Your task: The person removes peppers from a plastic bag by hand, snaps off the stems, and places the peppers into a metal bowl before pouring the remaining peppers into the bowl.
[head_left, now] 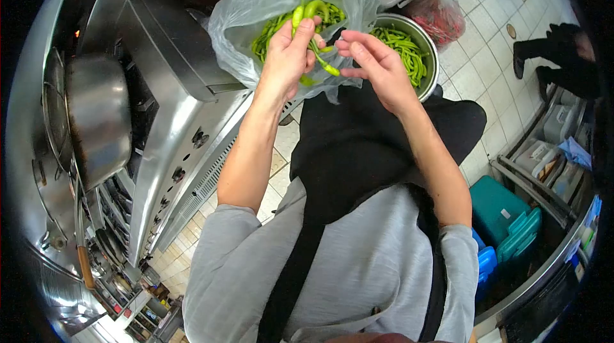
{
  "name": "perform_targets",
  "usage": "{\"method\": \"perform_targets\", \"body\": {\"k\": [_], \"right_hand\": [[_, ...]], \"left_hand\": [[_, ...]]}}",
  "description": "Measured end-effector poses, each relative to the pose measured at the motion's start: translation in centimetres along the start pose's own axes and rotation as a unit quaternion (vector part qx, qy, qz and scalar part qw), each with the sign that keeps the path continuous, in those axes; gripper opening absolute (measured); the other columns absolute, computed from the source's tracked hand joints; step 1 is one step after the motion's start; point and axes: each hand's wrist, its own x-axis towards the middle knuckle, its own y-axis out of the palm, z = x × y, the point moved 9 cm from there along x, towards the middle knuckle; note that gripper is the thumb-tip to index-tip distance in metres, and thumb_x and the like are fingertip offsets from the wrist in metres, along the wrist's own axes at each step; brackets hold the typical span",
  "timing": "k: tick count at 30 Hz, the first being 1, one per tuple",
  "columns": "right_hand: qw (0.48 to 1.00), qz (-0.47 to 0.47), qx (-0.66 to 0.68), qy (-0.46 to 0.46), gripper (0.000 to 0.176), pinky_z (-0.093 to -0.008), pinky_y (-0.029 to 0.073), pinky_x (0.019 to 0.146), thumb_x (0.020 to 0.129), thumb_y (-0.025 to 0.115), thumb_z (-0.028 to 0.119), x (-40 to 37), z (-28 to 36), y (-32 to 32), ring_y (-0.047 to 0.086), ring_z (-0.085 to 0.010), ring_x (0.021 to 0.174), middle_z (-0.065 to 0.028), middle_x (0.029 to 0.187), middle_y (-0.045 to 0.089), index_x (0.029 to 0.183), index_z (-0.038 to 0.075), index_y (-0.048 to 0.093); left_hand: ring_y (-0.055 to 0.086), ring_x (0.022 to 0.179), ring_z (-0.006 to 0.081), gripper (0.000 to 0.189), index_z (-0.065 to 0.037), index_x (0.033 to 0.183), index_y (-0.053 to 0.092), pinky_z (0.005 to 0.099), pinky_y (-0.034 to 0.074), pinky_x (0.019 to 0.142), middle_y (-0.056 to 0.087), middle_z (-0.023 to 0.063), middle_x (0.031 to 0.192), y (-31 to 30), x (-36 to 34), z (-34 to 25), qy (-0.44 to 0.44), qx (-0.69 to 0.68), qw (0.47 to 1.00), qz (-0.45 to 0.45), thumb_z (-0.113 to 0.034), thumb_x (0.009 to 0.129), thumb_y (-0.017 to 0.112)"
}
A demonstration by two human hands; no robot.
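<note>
Several long green peppers [298,18] are gripped in my left hand [291,52], above a clear plastic bag [233,20] full of green peppers. One pepper [329,69] hangs down between my two hands. My right hand [377,64] is just right of it, fingers apart and slightly curled, with nothing visible in them. Beyond my right hand stands a round metal bowl [433,64] holding more green peppers [404,48].
A steel stove [173,112] with knobs and a large pot [99,119] stands on the left. Behind the bowl lies a bag of red items [438,16]. At right are a person's dark-clothed legs [550,48], green lids [502,212] and a shelf with containers [537,154].
</note>
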Motion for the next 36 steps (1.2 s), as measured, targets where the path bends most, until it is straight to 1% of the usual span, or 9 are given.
{"method": "perform_targets", "body": {"k": [4,7,9,11,13,15,22,27,36], "right_hand": [[0.996,0.034,-0.074,-0.023,0.044,-0.0320,0.053,0.090,0.099,0.061,0.025,1.0,-0.5,1.7,0.058,-0.0152,0.115,-0.0084,0.125,0.062,0.136,0.003,0.052],[0.988,0.058,-0.133,-0.060,0.045,-0.0306,0.052,0.088,0.098,0.063,0.024,2.2,-1.2,3.4,0.058,-0.0134,0.111,-0.0071,0.122,0.062,0.135,0.002,0.052],[0.982,0.068,-0.165,-0.068,0.044,-0.0294,0.051,0.086,0.097,0.064,0.023,2.8,-1.5,4.4,0.058,-0.0136,0.107,-0.0065,0.120,0.062,0.134,0.001,0.054],[0.956,0.068,-0.253,-0.132,0.042,-0.0286,0.051,0.085,0.096,0.065,0.021,2.8,-0.8,5.4,0.058,-0.0146,0.106,-0.0069,0.119,0.061,0.132,0.001,0.055],[0.947,0.075,-0.286,-0.127,0.042,-0.0310,0.052,0.087,0.096,0.064,0.020,3.1,-0.7,5.9,0.058,-0.0171,0.108,-0.0092,0.121,0.061,0.132,0.001,0.056],[0.912,0.085,-0.343,-0.207,0.042,-0.0385,0.052,0.091,0.092,0.064,0.017,3.1,0.2,6.9,0.062,-0.0353,0.108,-0.0200,0.121,0.061,0.128,-0.001,0.056],[0.768,0.108,-0.532,-0.340,0.041,-0.0445,0.052,0.091,0.090,0.061,0.015,2.6,0.6,8.9,0.061,-0.0403,0.107,-0.0207,0.128,0.057,0.128,0.001,0.052],[0.739,0.243,-0.628,-0.023,0.040,-0.0487,0.052,0.087,0.090,0.061,0.017,1.6,-5.8,3.8,0.062,-0.0425,0.104,-0.0234,0.117,0.063,0.125,-0.001,0.052],[0.930,0.065,-0.358,-0.042,0.042,-0.0361,0.052,0.083,0.096,0.062,0.025,-0.6,1.3,0.8,0.065,-0.0260,0.099,-0.0170,0.114,0.065,0.129,0.000,0.056]], "left_hand": [[0.065,0.073,0.0305,0.032,-0.004,0.122,0.058,0.0392,0.052,0.072,0.065,0.0130,0.084,-4.4,-0.6,-5.0,0.219,0.407,0.868,-0.179,-0.028,0.100,0.054],[0.064,0.071,0.0268,0.030,-0.003,0.119,0.061,0.0375,0.050,0.070,0.066,0.0129,0.082,-6.1,-1.0,-6.5,0.380,0.500,0.740,-0.241,-0.025,0.098,0.058],[0.060,0.066,0.0214,0.030,-0.003,0.118,0.062,0.0336,0.049,0.065,0.066,0.0093,0.080,-7.3,-1.0,-6.7,0.358,0.471,0.762,-0.263,-0.025,0.098,0.060],[0.055,0.063,0.0162,0.031,-0.004,0.118,0.062,0.0296,0.046,0.060,0.065,0.0047,0.082,-9.9,0.2,-4.9,0.214,0.203,0.925,-0.240,-0.028,0.099,0.060],[0.051,0.061,0.0087,0.028,-0.005,0.115,0.063,0.0247,0.042,0.055,0.068,0.0028,0.088,-9.9,-0.2,-6.0,0.244,0.187,0.921,-0.237,-0.028,0.100,0.058],[0.047,0.060,0.0046,0.025,-0.005,0.113,0.063,0.0216,0.038,0.051,0.070,0.0033,0.092,-10.2,-0.2,-4.3,0.123,0.009,0.968,-0.217,-0.026,0.101,0.056],[0.044,0.057,0.0035,0.027,-0.001,0.113,0.064,0.0183,0.033,0.046,0.072,0.0084,0.098,-7.4,-2.4,-2.6,0.014,-0.040,0.996,-0.083,-0.023,0.100,0.056],[0.043,0.062,0.0034,0.030,0.001,0.115,0.066,0.0177,0.033,0.048,0.063,0.0011,0.090,-5.6,-3.7,-2.7,-0.009,-0.128,0.992,-0.014,-0.023,0.099,0.058],[0.040,0.059,0.0025,0.026,-0.007,0.114,0.069,0.0192,0.027,0.050,0.056,-0.0059,0.078,-2.8,-3.1,-0.2,-0.030,0.010,1.000,0.003,-0.025,0.096,0.064]]}}
